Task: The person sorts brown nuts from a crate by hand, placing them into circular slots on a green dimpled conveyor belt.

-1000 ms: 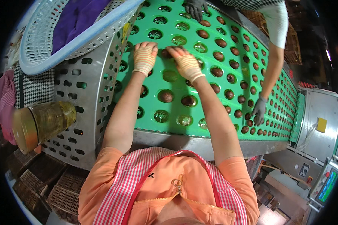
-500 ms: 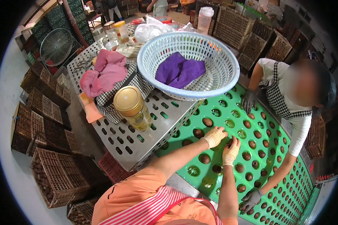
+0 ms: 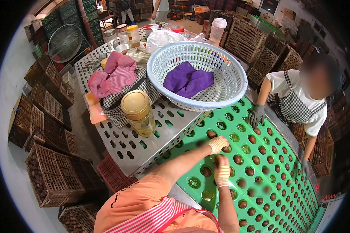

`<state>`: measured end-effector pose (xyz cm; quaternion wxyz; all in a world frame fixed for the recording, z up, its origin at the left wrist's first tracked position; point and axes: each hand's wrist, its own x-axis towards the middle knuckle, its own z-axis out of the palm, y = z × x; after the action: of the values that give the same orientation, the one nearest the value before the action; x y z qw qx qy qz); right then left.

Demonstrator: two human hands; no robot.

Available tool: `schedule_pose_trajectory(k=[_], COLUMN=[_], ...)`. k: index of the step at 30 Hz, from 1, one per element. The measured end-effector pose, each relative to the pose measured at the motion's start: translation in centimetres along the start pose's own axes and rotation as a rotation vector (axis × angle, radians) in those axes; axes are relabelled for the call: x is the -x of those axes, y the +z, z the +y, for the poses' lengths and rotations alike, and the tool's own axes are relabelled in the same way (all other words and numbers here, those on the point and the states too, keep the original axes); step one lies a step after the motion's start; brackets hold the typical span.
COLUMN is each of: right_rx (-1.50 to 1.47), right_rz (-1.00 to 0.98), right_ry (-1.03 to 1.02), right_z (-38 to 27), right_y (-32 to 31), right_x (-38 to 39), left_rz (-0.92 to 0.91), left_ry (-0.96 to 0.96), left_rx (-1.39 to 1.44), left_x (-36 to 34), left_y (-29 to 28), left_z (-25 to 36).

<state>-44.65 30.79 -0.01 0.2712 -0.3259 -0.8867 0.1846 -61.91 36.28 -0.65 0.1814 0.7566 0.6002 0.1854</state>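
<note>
A green tray point(image 3: 198, 196) with rows of round cups holds many dark brown eggs point(image 3: 206, 171). My left hand point(image 3: 219, 145), in a cream-and-orange striped glove, reaches across it with fingers bent down over a brown egg point(image 3: 227, 149) in its cup. Close beside, nearer to me, my right hand point(image 3: 222, 171) wears a similar glove; its fingers curl down over another cup, and what lies under them is hidden. Some cups hold no egg, such as a clear one point(image 3: 193, 182) near the tray's left corner.
Left of the tray, a perforated metal table point(image 3: 130, 165) bears a gold-lidded jar point(image 3: 136, 105), pink cloth point(image 3: 112, 77) and a pale blue basket point(image 3: 155, 83) with purple cloth point(image 3: 188, 79). Across the tray, a co-worker's grey-gloved hand point(image 3: 256, 116) rests near the eggs. Wicker crates point(image 3: 54, 171) stand left.
My right hand has moved left and slightly nearer me; my left hand has shifted slightly. The co-worker's nearer hand has drawn back toward the tray's far side. The view has tilted a little.
</note>
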Motion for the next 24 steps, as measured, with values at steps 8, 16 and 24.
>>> schedule_pose_trajectory(k=[8,16,24], right_rx=[0.201,0.049,-0.019], right_rz=[-0.12,0.231,0.485], right_ry=[0.087,0.367,0.468], right_z=[-0.6,-9.4,-12.3], right_y=[1.0,-6.8,-8.7], right_x=[3.2,14.6,23.5], left_rz=[0.119,0.249,0.22], left_ry=[-0.251,-0.028,0.191], left_rx=[0.207,-0.274,-0.431], left_x=[6.3,8.9,7.7], left_y=[-1.1,2.7,5.5], left_z=[7.1,8.6,2.8])
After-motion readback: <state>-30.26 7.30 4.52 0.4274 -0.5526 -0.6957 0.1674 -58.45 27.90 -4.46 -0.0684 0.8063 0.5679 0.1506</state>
